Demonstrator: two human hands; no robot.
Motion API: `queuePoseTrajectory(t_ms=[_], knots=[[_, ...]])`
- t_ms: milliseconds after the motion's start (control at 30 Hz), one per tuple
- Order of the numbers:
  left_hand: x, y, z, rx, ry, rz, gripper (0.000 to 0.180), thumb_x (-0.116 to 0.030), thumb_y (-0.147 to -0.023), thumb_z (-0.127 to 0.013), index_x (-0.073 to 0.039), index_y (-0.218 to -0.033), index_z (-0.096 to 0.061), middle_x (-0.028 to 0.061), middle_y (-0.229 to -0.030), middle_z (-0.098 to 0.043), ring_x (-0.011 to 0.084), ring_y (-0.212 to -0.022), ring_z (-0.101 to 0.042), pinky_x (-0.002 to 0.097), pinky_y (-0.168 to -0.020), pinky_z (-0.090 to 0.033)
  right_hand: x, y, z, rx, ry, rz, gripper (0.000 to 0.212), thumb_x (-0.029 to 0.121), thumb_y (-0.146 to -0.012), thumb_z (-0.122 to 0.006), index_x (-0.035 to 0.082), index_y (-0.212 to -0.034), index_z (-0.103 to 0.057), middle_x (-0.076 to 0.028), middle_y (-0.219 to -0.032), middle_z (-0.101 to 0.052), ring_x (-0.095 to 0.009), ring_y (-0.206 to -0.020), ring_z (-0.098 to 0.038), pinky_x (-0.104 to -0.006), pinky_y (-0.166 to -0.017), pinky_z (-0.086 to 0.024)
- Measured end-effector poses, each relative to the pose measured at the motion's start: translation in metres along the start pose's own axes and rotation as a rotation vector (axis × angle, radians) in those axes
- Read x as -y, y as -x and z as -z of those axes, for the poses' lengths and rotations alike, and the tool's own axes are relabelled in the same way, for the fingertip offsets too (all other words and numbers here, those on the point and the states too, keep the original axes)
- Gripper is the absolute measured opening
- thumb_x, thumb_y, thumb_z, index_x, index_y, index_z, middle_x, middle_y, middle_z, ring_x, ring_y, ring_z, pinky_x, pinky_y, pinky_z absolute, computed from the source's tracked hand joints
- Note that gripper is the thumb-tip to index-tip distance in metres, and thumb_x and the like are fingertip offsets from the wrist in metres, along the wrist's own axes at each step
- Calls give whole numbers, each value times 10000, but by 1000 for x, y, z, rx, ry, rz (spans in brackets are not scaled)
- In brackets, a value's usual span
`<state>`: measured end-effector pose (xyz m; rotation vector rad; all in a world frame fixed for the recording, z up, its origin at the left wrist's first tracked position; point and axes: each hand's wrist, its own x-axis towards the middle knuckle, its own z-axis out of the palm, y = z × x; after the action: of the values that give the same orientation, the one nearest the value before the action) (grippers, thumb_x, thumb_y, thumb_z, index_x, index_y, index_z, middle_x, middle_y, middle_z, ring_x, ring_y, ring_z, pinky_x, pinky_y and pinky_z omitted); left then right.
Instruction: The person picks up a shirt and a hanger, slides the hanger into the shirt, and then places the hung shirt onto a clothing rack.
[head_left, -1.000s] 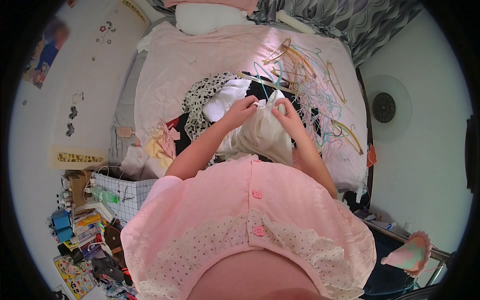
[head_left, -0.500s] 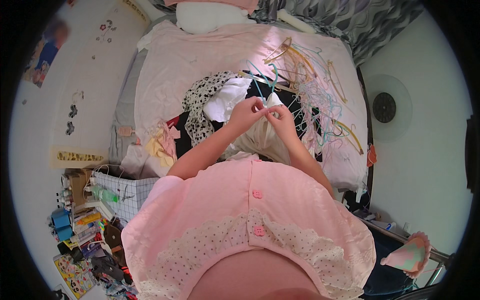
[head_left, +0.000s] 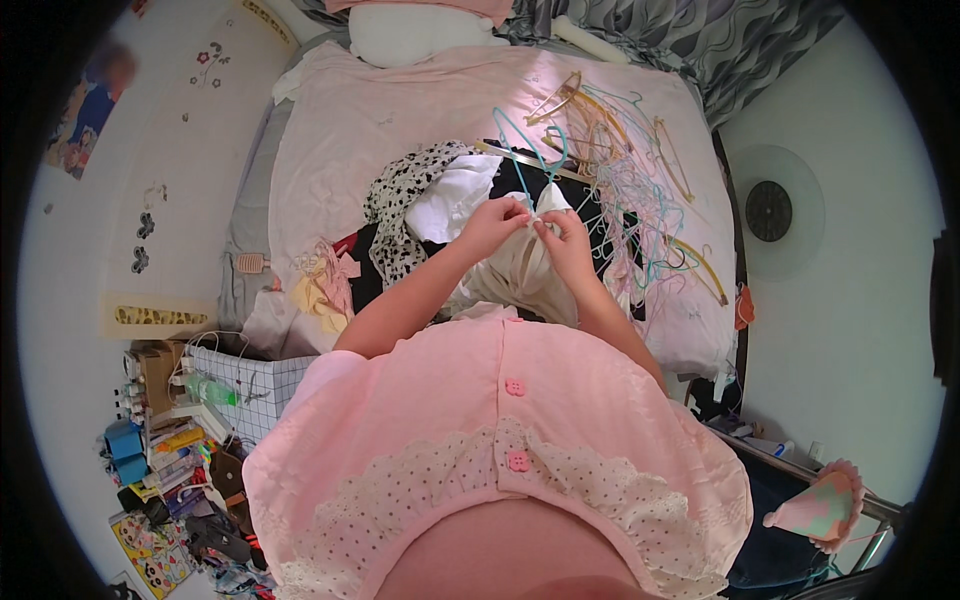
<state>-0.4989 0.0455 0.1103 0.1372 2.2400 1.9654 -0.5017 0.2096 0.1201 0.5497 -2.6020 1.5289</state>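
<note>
A cream garment (head_left: 520,282) hangs in front of me, with a teal clothes hanger (head_left: 562,148) poking out above its top. My left hand (head_left: 492,226) pinches the garment's upper edge between thumb and finger. Close beside it, fingertips almost touching, my right hand (head_left: 566,244) grips the same edge, also closed. What small detail lies between the fingertips cannot be made out. Just past my left hand are a white cloth (head_left: 455,200) and a black-and-white spotted garment (head_left: 395,215) on the bed.
Many tangled hangers (head_left: 650,225) cover the right part of the pink bed sheet (head_left: 330,150). Pink and yellow clothes (head_left: 325,285) lie at the left. A checked storage box (head_left: 262,385) stands beside the bed's near left, and a fan (head_left: 768,211) is at the right wall.
The teal hanger has shifted slightly up and to the right. Both hands stay at the garment's top edge, their fingers moved a little.
</note>
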Motion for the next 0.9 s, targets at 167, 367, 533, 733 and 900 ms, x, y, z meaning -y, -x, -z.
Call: queuePoseTrajectory(t_ms=[167, 367, 533, 733, 900], knots=[[-11, 9, -8, -138, -282, -197, 95, -87, -778, -555, 2, -811, -542, 63, -701, -553, 137, -639, -518, 259, -587, -413, -7, -1, 0, 42, -148, -61, 172, 170, -751, -608, 17, -831, -603, -79, -738, -497, -185, -720, -496, -265, -648, -379], [-17, 12, -11, -169, -477, -448, 78, -59, -739, -567, -3, -767, -521, 126, -673, -519, 257, -588, -495, 330, -547, -394, -23, -2, -2, 121, -289, -112, 241, 235, -803, -560, 2, -850, -599, -69, -800, -530, -146, -738, -487, -244, -678, -374], [-15, 12, -11, -151, -476, -475, 81, -52, -730, -571, 1, -761, -518, 134, -664, -519, 280, -592, -500, 339, -541, -393, -28, -2, -5, 163, -555, -325, 219, 222, -802, -572, 10, -849, -605, -1, -772, -541, -71, -688, -456, -205, -631, -354], [-15, 14, -13, -176, -509, -496, 72, -45, -720, -572, 3, -742, -522, 145, -673, -537, 300, -631, -529, 357, -560, -406, -27, -4, -2, 204, -691, -410, 174, 192, -790, -591, 27, -843, -610, 40, -743, -542, -32, -648, -431, -173, -597, -330], [-13, 14, -12, -211, -526, -542, 80, -48, -715, -577, 2, -749, -525, 149, -685, -542, 315, -651, -534, 370, -567, -409, -26, -6, -2, 238, -637, -403, 181, 192, -793, -587, 26, -867, -599, 31, -761, -543, -41, -683, -444, -183, -620, -345]])
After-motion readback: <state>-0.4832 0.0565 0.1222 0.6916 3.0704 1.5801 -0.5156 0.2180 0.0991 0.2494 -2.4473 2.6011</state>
